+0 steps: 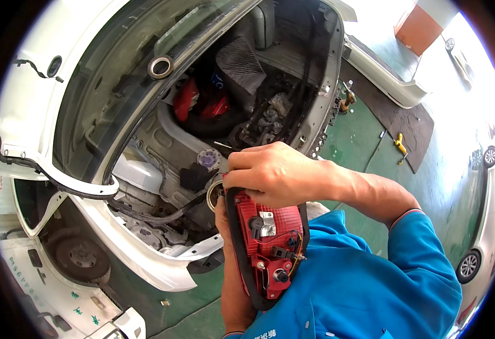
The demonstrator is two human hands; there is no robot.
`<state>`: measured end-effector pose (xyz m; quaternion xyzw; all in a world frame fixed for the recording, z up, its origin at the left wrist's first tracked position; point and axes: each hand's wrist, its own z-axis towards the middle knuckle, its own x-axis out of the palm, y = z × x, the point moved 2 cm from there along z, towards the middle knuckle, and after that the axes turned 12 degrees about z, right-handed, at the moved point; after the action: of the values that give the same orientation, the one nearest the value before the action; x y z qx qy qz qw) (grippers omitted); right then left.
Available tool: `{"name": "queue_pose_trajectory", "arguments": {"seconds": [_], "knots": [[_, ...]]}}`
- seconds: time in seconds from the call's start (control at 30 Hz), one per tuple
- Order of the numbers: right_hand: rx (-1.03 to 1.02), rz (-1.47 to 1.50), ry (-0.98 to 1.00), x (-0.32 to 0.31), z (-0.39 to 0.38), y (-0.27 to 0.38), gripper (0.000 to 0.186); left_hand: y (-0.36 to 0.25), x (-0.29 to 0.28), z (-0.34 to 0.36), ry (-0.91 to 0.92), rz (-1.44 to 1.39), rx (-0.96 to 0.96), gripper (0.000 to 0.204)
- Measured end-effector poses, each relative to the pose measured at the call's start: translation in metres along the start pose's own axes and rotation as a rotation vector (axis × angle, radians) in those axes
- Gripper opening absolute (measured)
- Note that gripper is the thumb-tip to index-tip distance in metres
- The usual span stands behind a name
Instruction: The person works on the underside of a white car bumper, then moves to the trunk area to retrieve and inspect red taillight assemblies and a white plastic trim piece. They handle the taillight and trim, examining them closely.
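Observation:
A red tail light is held up against my blue shirt, its back with bulb sockets and wires toward me. A black foam gasket runs around its rim. My left hand grips the lamp from its left side, most of its fingers hidden behind it. Across the lamp's upper end lies my right hand, fingers curled in a pinch at the edge; what they hold is hidden. A roll of tape sits at that end, between the two hands.
An open white car body stands ahead, its trunk holding dark and red items. Another tape roll rests on the rear window frame. To the right, a white bumper lies near a mat with a yellow tool. Parked cars stand at the far right.

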<state>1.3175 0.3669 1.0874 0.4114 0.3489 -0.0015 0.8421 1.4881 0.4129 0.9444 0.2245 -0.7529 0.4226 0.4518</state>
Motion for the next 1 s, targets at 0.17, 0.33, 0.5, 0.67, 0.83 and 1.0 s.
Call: {"name": "queue_pose_trajectory", "arguments": {"seconds": [0.17, 0.33, 0.5, 0.67, 0.83, 1.0], "knots": [[-0.063, -0.04, -0.037, 0.002, 0.001, 0.004, 0.032, -0.005, -0.002, -0.002, -0.138, 0.416, 0.093, 0.052], [-0.086, -0.05, -0.055, 0.003, -0.001, 0.003, 0.034, -0.002, -0.001, 0.0, 0.134, 0.068, 0.104, 0.054], [-0.068, -0.042, -0.038, 0.004, -0.002, 0.002, 0.035, -0.004, 0.014, -0.001, 0.179, -0.074, 0.07, 0.059], [-0.053, -0.045, -0.032, 0.003, -0.004, 0.001, 0.034, -0.006, 0.036, -0.005, -0.088, 0.083, 0.063, 0.049], [-0.039, -0.053, 0.01, 0.004, -0.001, 0.004, 0.032, -0.005, 0.017, -0.002, 0.21, -0.09, 0.075, 0.061], [-0.037, -0.014, 0.003, -0.005, -0.004, 0.005, 0.027, 0.003, 0.001, -0.005, 0.085, 0.02, 0.09, 0.052]]}}
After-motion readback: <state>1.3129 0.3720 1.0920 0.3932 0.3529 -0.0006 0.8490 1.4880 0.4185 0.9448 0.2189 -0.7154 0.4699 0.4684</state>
